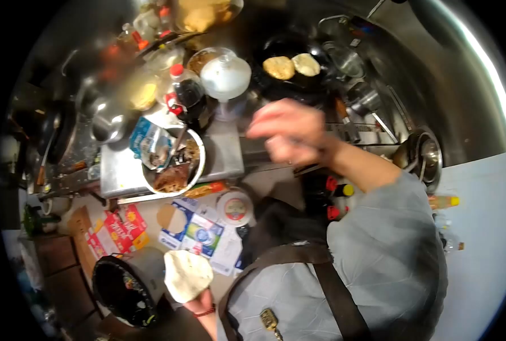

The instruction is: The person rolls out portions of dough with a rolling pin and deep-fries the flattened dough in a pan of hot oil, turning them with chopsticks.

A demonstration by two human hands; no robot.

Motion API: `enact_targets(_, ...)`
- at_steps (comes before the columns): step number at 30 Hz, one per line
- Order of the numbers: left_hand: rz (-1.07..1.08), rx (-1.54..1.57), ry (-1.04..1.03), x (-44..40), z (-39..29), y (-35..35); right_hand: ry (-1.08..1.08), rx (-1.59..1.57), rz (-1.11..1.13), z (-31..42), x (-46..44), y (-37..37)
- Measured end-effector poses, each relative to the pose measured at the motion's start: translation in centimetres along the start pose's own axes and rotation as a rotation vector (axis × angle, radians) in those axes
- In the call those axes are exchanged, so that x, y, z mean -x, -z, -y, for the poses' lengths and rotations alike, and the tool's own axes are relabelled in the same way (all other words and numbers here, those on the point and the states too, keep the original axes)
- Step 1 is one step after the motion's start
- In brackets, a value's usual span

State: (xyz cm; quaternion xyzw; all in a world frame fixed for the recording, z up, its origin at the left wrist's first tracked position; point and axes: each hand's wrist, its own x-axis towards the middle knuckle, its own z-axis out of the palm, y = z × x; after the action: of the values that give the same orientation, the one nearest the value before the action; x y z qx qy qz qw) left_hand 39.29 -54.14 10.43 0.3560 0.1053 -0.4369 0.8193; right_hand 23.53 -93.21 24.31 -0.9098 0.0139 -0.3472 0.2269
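A flat, pale round of dough [187,275] lies on my left hand [200,302], which holds it from below at the bottom of the view. Most of the fingers are hidden under the dough. My right hand [291,129] is raised in front of the stove, smeared by motion; its fingers look partly curled, and I cannot make out anything in them. Beyond it, a dark pan [287,46] holds a browned flatbread [279,67] and a paler flatbread [306,65]. Left of my right hand, a white bowl [202,162] contains brown filling and a blue packet [150,138].
A dark sauce bottle [189,94] with a red cap stands behind the bowl, beside a clear-lidded container [224,77]. Flattened cartons [125,230] lie below the counter near a black-lined bin [119,290]. Metal pots [363,98] stand right of the pan.
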Motion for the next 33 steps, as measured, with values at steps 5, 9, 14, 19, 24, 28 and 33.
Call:
enact_targets(5,0.145,-0.008,-0.058,-2.5,0.2,-2.0,-0.655,0.257,-0.35,-10.4,4.3,13.5)
enact_targets(9,0.239,-0.027,-0.065,-4.1,2.1,-5.4,-0.509,0.342,-0.272,-25.4,11.6,13.6)
enact_targets(14,-0.041,0.032,-0.025,-4.6,6.7,-9.0,-0.49,0.32,-0.11,-32.3,13.6,10.7)
enact_targets(19,-0.187,-0.034,-0.048,-6.2,11.3,-16.2,-0.31,0.131,0.127,-32.9,12.2,10.0)
enact_targets(24,-0.057,-0.163,0.021,-6.6,12.9,-17.0,-0.241,0.209,0.375,-34.6,11.7,10.1)
enact_targets(28,0.058,-0.155,0.018,-6.7,12.9,-16.4,-0.388,0.338,0.116,-35.3,14.4,11.5)
enact_targets(33,0.061,-0.073,-0.01,-8.0,12.8,-16.1,-0.349,0.423,0.239,-36.3,15.7,10.4)
